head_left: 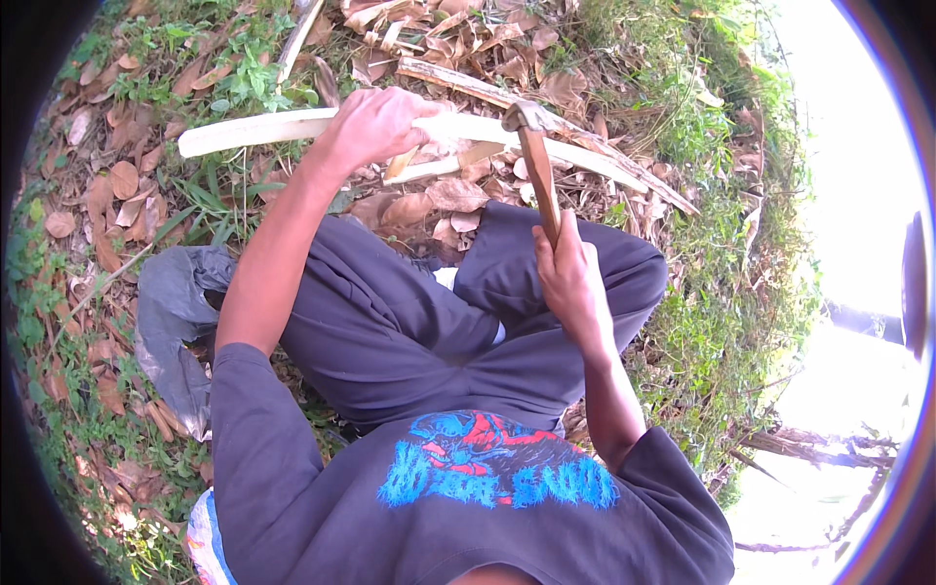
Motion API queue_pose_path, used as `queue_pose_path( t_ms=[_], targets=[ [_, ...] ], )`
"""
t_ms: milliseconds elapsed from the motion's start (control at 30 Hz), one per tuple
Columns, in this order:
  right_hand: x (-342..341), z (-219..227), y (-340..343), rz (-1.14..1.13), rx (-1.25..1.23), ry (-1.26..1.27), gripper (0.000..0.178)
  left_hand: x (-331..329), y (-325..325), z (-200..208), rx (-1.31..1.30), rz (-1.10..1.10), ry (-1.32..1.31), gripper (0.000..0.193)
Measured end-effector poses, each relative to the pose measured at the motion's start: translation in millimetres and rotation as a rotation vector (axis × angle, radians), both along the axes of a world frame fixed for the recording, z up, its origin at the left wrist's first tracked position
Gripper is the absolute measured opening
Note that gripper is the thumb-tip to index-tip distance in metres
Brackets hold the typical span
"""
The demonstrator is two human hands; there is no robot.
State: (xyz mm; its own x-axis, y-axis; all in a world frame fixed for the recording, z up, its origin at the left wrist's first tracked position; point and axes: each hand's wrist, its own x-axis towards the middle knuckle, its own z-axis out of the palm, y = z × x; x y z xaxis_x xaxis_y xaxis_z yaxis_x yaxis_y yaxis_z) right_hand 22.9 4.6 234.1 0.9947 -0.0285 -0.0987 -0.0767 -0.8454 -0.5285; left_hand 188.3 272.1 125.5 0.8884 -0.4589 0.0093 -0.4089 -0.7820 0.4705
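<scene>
A long, pale, bark-free piece of wood (255,132) lies crosswise ahead of my folded legs, slightly curved. My left hand (375,127) is closed over its middle from above, fingers wrapped round it. In my right hand (575,278) is a hammer (540,171), its wooden handle gripped near the lower end and tilted up to the left. The hammer's metal head (524,115) appears over the right part of the pale wood; whether they touch I cannot tell.
A rough split branch (468,86) lies beyond the pale wood, slanting down to the right. Another pale stick (297,44) points away at the top. Dry leaves (122,180) and grass cover the ground. A grey crumpled sheet (175,322) lies by my left knee.
</scene>
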Motion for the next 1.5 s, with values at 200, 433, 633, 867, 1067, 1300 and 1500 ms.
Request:
queue_pose_path(
  t_ms=[200,433,633,867,1067,1300,1500],
  targets=[
    [12.9,38.0,22.0,-0.158,0.112,-0.014,0.026,-1.0,4.1,-9.0,-0.078,-0.009,-0.080,0.041],
    [9.9,47.2,13.1,-0.173,0.078,0.007,0.026,-1.8,-0.3,-8.3,-0.032,0.041,0.073,0.043],
    [-7.7,-14.9,-10.5,0.012,0.008,-0.029,0.024,4.0,-1.1,-1.0,0.015,0.002,0.068,0.045],
    [7.8,0.7,5.2,-0.128,0.001,0.107,0.025,2.0,0.3,-13.9,-0.077,-0.018,-0.075,0.042],
    [9.5,41.9,16.9,-0.265,0.133,-0.035,0.027,1.7,1.2,-10.2,-0.087,0.001,-0.033,0.040],
    [11.5,32.2,9.1,-0.162,0.005,-0.003,0.025,3.3,-3.2,-2.0,-0.060,0.015,0.048,0.042],
    [18.9,-8.3,5.3,-0.065,-0.125,-0.073,0.025,3.0,1.3,4.3,-0.086,0.002,0.044,0.045]
  ],
)
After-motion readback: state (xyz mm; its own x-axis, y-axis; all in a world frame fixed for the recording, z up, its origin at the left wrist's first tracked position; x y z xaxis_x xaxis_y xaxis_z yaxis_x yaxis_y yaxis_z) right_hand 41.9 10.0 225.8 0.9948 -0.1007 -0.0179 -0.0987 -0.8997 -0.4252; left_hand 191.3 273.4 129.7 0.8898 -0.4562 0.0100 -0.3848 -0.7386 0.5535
